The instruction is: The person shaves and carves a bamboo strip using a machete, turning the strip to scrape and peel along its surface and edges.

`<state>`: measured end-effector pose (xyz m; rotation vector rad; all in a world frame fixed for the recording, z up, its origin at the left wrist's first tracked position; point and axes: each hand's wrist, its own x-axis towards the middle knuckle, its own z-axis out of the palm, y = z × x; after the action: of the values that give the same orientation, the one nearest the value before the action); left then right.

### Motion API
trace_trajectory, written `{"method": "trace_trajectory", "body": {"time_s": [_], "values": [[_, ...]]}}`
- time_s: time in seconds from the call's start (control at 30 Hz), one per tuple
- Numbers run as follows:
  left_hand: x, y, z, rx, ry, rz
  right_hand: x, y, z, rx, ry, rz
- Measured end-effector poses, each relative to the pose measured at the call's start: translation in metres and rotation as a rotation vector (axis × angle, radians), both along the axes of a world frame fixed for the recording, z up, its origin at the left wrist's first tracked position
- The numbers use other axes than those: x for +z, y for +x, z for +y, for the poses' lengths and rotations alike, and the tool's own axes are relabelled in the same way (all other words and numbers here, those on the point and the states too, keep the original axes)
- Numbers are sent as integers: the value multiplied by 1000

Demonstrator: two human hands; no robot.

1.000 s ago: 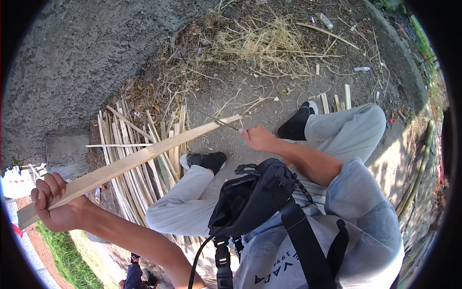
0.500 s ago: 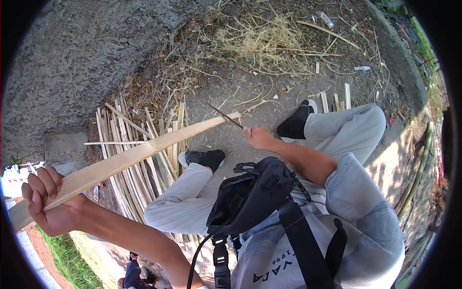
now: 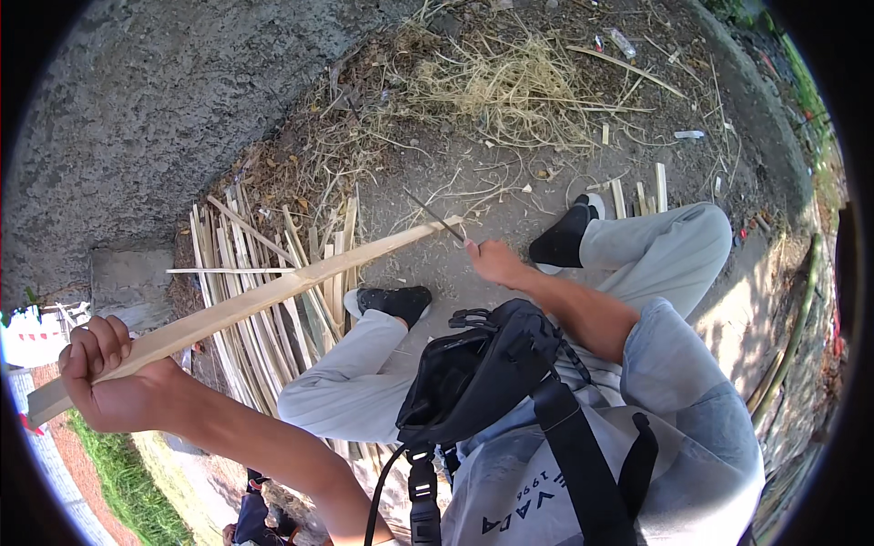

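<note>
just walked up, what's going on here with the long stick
A person sitting on the ground grips one end of a long pale bamboo slat in the left hand. The right hand holds a thin dark blade at the slat's far tip. A pile of split strips lies by the black-shoed feet, with dry shavings scattered beyond on the bare dirt. A black bag hangs at the chest.

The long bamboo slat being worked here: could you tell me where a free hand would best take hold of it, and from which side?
Probably the bare middle of the bamboo slat, from above, fingers wrapping its narrow width. The left hand already holds the near end, and the right hand has a thin blade at the far tip.
</note>
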<state>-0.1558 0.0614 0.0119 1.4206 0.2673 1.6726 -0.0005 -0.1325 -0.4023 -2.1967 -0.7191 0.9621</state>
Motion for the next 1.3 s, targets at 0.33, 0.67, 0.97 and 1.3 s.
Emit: {"method": "trace_trajectory", "body": {"time_s": [0.33, 0.67, 0.97, 1.3], "values": [[-4, 58, 46, 702, -204, 95, -31, 2, -22, 11, -137, 108], [-9, 48, 97, 792, -351, 95, -74, 9, -24, -79, -229, 107], [-6, 42, 88, 746, -285, 116, -68, -9, -23, -9, -145, -82], [-18, 23, 103, 888, -374, 137, -43, 0, 0, -76, 51, -178]]}}
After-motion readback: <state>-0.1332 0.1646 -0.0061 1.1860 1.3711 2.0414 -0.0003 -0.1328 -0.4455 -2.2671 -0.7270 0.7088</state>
